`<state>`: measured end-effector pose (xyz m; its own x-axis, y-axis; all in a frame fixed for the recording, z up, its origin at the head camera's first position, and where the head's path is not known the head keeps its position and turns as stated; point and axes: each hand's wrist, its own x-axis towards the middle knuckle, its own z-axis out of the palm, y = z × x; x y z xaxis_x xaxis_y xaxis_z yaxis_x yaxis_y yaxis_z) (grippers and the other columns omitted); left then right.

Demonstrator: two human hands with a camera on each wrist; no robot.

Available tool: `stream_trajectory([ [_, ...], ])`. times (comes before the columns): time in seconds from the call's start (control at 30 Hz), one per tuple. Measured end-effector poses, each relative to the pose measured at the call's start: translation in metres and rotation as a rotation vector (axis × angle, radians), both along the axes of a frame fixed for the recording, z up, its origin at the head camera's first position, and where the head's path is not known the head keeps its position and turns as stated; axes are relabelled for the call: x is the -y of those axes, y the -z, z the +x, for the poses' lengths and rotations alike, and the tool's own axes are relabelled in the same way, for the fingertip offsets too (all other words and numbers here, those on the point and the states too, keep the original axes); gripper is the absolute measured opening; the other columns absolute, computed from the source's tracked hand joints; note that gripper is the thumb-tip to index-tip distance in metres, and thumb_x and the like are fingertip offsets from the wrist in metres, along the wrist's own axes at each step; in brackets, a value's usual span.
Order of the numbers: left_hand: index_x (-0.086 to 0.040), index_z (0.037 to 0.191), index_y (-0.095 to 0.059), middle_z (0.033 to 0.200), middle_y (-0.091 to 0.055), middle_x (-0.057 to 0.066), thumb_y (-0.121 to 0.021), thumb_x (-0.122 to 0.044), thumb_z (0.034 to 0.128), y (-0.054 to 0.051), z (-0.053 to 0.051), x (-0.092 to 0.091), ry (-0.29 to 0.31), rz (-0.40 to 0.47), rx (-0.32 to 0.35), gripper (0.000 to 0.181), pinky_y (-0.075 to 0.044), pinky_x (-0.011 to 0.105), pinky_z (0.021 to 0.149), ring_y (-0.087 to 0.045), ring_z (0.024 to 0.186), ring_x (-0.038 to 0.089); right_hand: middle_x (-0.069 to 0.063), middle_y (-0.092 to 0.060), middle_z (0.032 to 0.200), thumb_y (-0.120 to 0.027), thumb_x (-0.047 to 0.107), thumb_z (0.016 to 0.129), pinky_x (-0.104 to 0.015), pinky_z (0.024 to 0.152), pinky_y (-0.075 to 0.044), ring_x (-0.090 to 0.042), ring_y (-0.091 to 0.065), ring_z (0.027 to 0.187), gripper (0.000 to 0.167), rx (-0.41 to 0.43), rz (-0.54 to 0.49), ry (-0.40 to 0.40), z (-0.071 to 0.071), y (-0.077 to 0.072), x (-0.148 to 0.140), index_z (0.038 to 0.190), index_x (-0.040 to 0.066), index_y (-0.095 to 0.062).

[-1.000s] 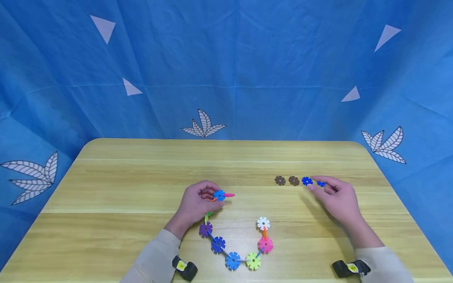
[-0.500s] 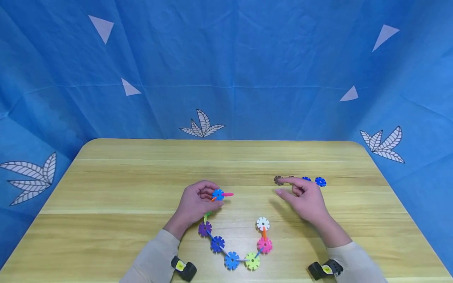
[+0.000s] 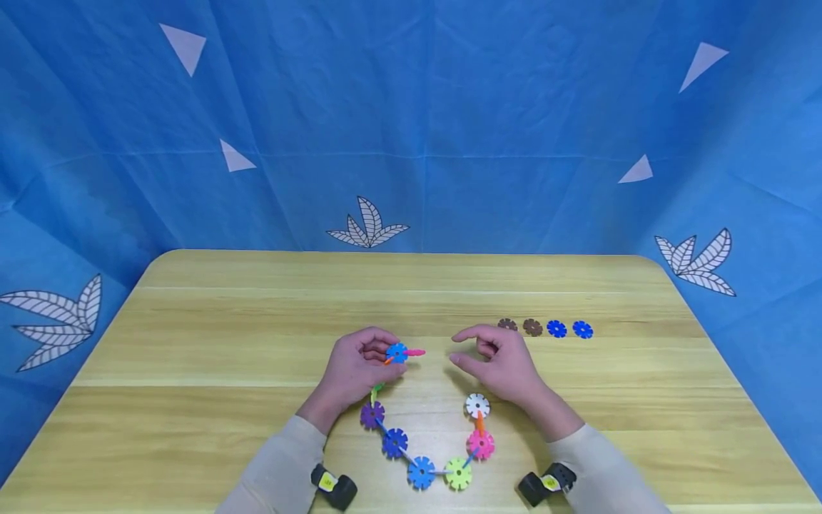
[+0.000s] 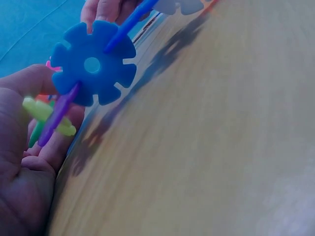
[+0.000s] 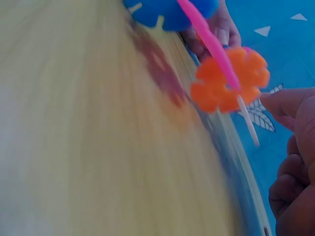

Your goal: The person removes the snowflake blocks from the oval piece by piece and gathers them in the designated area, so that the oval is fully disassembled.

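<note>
My left hand [image 3: 353, 368] pinches the upper left end of a curved chain of notched plastic discs, by a light-blue disc [image 3: 397, 353] with a pink disc [image 3: 416, 352] edge-on beside it. From there the chain runs through a purple disc [image 3: 372, 415] and a light-blue one [image 3: 421, 472] round to a white disc [image 3: 477, 405]. Just above the white disc is my right hand [image 3: 504, 363], holding nothing, its thumb and index finger apart and its other fingers curled. An orange disc [image 5: 229, 78] shows near that hand in the right wrist view.
Behind my right hand two brown discs [image 3: 532, 327] and two dark-blue discs [image 3: 556, 328] lie in a row on the wooden table [image 3: 212, 328]. A blue cloth [image 3: 424, 107] with white shapes hangs behind the table's far edge.
My right hand has moved left from the dark-blue discs, past the brown ones, to above the white disc. The left hand and the chain have hardly moved.
</note>
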<state>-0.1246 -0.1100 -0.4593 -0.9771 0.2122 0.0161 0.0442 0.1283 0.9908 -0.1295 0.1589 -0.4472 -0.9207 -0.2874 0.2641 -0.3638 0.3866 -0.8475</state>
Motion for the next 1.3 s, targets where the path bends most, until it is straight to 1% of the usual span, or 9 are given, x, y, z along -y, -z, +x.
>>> stream_trajectory([
  [0.17, -0.003, 0.104, -0.071, 0.092, -0.069, 0.009, -0.087, -0.005, 0.0753, 0.0, 0.0, 0.0, -0.005, 0.004, 0.001, 0.033, -0.055, 0.029, 0.074, -0.066, 0.083, 0.024, 0.008, -0.029, 0.053, -0.084, 0.012, 0.082, -0.029, 0.063, -0.045, -0.009, -0.027, 0.05, 0.021, 0.034, -0.005, -0.039, -0.003, 0.003, 0.016, 0.101, 0.011, -0.076],
  [0.43, -0.003, 0.103, -0.071, 0.091, -0.069, 0.01, -0.087, -0.004, 0.0753, 0.0, 0.0, 0.0, 0.002, 0.003, -0.012, 0.032, -0.056, 0.029, 0.073, -0.065, 0.081, 0.025, 0.005, -0.032, 0.052, -0.083, 0.01, 0.083, -0.026, 0.051, -0.034, -0.009, -0.029, 0.047, 0.021, 0.084, -0.048, -0.073, -0.003, 0.005, 0.036, 0.103, 0.01, -0.076],
  [0.67, -0.004, 0.103, -0.071, 0.092, -0.07, 0.009, -0.087, -0.005, 0.0755, -0.002, 0.001, -0.001, 0.012, 0.012, -0.004, 0.032, -0.056, 0.03, 0.071, -0.066, 0.081, 0.025, 0.007, -0.034, 0.049, -0.083, 0.01, 0.083, -0.023, 0.046, -0.032, -0.006, -0.029, 0.044, 0.014, 0.042, -0.046, -0.103, -0.005, 0.005, 0.047, 0.094, 0.017, -0.078],
  [0.83, -0.004, 0.104, -0.071, 0.092, -0.07, 0.009, -0.087, -0.005, 0.0756, -0.001, 0.001, -0.001, 0.016, 0.008, -0.008, 0.032, -0.056, 0.029, 0.071, -0.066, 0.081, 0.025, 0.007, -0.038, 0.049, -0.084, 0.012, 0.082, -0.024, 0.046, -0.033, -0.007, -0.03, 0.045, 0.012, 0.012, -0.043, -0.107, -0.005, 0.005, 0.051, 0.091, 0.017, -0.078],
  [0.93, -0.003, 0.103, -0.071, 0.091, -0.07, 0.009, -0.087, -0.004, 0.0754, 0.0, 0.0, -0.001, 0.018, 0.009, -0.015, 0.032, -0.056, 0.029, 0.071, -0.066, 0.08, 0.025, 0.008, -0.038, 0.049, -0.084, 0.013, 0.081, -0.023, 0.046, -0.033, -0.006, -0.03, 0.045, 0.011, 0.006, -0.048, -0.102, -0.006, 0.007, 0.051, 0.089, 0.017, -0.079],
  [1.03, -0.002, 0.102, -0.07, 0.09, -0.07, 0.009, -0.087, -0.003, 0.0751, 0.001, 0.0, -0.002, 0.016, 0.016, -0.026, 0.031, -0.056, 0.029, 0.071, -0.066, 0.079, 0.025, 0.005, -0.038, 0.048, -0.083, 0.008, 0.081, -0.022, 0.046, -0.03, -0.004, -0.029, 0.045, 0.009, 0.001, -0.057, -0.095, -0.003, 0.001, 0.052, 0.088, 0.012, -0.079],
  [1.1, -0.002, 0.101, -0.07, 0.088, -0.069, 0.01, -0.087, -0.001, 0.0743, 0.002, 0.0, -0.001, -0.009, 0.031, -0.027, 0.031, -0.055, 0.028, 0.069, -0.065, 0.077, 0.023, 0.005, -0.039, 0.049, -0.082, 0.008, 0.083, -0.021, 0.044, -0.028, -0.004, -0.029, 0.044, 0.007, 0.01, -0.073, -0.084, -0.003, 0.001, 0.049, 0.089, 0.011, -0.079],
  [1.17, -0.002, 0.1, -0.069, 0.086, -0.068, 0.01, -0.086, 0.002, 0.0735, 0.003, 0.001, 0.0, -0.034, 0.045, -0.019, 0.032, -0.054, 0.026, 0.068, -0.063, 0.075, 0.022, 0.003, -0.038, 0.049, -0.081, 0.006, 0.084, -0.022, 0.043, -0.026, -0.006, -0.029, 0.043, 0.006, 0.027, -0.083, -0.043, -0.004, 0.002, 0.043, 0.088, 0.01, -0.078],
  [1.3, -0.003, 0.1, -0.069, 0.085, -0.068, 0.011, -0.086, 0.004, 0.0724, 0.003, 0.0, 0.004, -0.065, 0.049, 0.001, 0.033, -0.053, 0.025, 0.067, -0.061, 0.073, 0.022, 0.004, -0.033, 0.048, -0.081, 0.013, 0.086, -0.024, 0.046, -0.026, -0.009, -0.026, 0.044, 0.005, 0.056, -0.07, 0.059, -0.007, 0.009, 0.026, 0.089, 0.017, -0.079],
])
